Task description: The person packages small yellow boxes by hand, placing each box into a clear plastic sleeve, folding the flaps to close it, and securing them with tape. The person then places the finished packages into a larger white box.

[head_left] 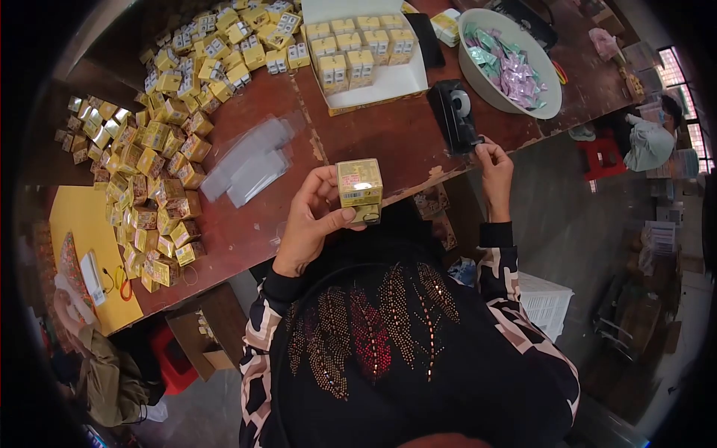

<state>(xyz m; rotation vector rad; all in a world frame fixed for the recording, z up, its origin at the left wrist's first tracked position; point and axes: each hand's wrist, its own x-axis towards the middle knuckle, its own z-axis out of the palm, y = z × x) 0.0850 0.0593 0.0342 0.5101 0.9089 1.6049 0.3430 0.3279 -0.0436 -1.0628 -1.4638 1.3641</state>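
Surface (388, 142) red-brown, worn edge; white open carton (413, 86) on it with rows of small yellow boxes, pale bowl (549, 110) of green and pink packets to its right, pile of yellow boxes (168, 149) far left, black tape dispenser (450, 119) between carton and front edge, clear plastic sheets (246, 168) near pile; yellow box (360, 182) held off the surface, left hand (317, 216) fingers pinching its sides, right hand (494, 168) fingertips closed together at dispenser's front end

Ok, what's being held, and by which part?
Left hand holds yellow packaging by its lower left part; right hand at the tape dispenser, grip unclear.
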